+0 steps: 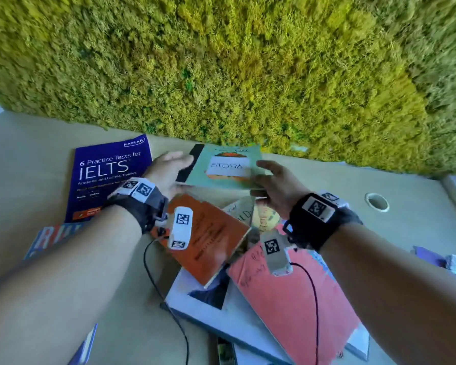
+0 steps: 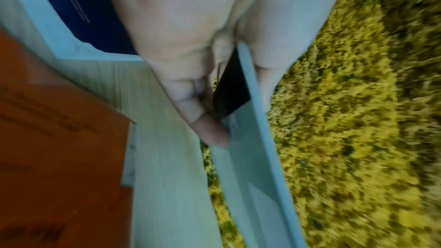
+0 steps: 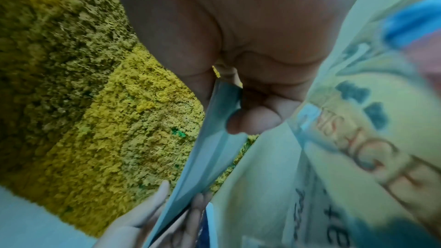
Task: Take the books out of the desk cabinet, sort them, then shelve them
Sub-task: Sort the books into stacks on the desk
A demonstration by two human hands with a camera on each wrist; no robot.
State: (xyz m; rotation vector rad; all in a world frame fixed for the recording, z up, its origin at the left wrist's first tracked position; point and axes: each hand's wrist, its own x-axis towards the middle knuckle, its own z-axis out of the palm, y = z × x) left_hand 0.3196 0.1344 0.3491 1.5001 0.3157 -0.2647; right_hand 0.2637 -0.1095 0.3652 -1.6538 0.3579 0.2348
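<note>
Right hand [image 3: 250, 90] pinching thin book [image 3: 214, 148] (pale blue) — moss wall [image 3: 95, 101] behind

The top line of print on the pale green book [image 1: 227, 164] is smeared by motion, and only the label word "STORA" can be read. Its underside is hidden in the head view, so the fingers beneath it are not seen there. The small print on the orange book [image 1: 208, 238] is too blurred to be read, and part of its cover is covered by the left wrist tag. A red-lettered book [image 1: 50, 238] is largely hidden under the left forearm. The pink book [image 1: 295, 299] bears handwriting too faint to be made out. Both wrist views are heavily blurred.
</note>
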